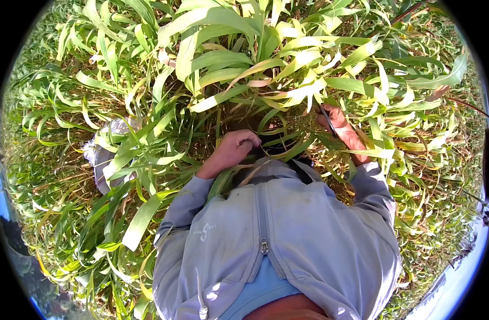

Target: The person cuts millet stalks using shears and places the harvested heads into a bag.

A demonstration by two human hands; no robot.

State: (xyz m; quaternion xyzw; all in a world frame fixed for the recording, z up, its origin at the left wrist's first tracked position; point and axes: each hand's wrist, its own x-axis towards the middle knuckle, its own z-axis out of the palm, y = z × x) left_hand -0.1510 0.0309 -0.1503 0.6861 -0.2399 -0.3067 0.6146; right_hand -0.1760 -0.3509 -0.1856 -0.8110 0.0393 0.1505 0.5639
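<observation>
My left hand [237, 149] is curled in front of my waist, beside thin green leaves. Whether a stem lies inside its fingers is hidden. Long leaf blades [223, 181] lie between my left forearm and the grey zip jacket [232, 224]. Farther right and forward, my right hand [337, 122] is closed around a thin, dark, slightly curved tool [327, 120], perhaps a sickle; most of it is hidden. Just ahead of both hands stands a clump of tall, broad-leaved grass plants [224, 60], green to yellowish, with their leaves arching over the shaded stem bases.
To my left, a whitish sack or plastic sheet [108, 160] lies partly covered by leaves. Dense leafy plants [420, 168] surround me on both sides. Dry, brownish stalks [68, 140] and litter show among them. A reddish stem [468, 107] sticks out at the right.
</observation>
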